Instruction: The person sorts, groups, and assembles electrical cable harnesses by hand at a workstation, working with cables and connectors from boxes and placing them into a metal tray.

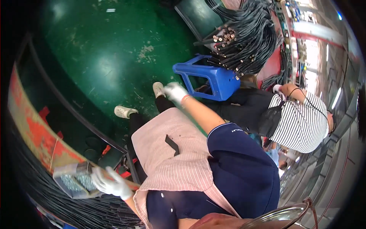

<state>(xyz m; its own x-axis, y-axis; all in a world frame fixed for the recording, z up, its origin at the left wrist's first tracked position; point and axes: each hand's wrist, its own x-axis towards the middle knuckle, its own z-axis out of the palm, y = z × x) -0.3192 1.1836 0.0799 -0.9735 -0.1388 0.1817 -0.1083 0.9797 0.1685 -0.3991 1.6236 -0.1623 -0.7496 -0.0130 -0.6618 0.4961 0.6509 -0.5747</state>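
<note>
My left hand (112, 184), in a white glove, is at the side of a clear plastic box (63, 173). Its fingers are spread beside the box wall, and no object shows in them. Many small shiny metal pieces (78, 182) fill the box, too small to name. My right hand (176, 92), also gloved in white, hangs away from the bench above the green floor, near a blue plastic stool (225, 82). Blur hides how its fingers are set, and I make out nothing in it. A bent dark strip (172, 145) shows against my pink striped apron (187, 168).
Bundles of black cables (95, 208) lie along the worn red-and-yellow bench edge (47, 147) on the left. More black cables with copper-coloured ends (228, 36) hang beyond the stool. A person in a striped shirt (299, 122) is close on my right.
</note>
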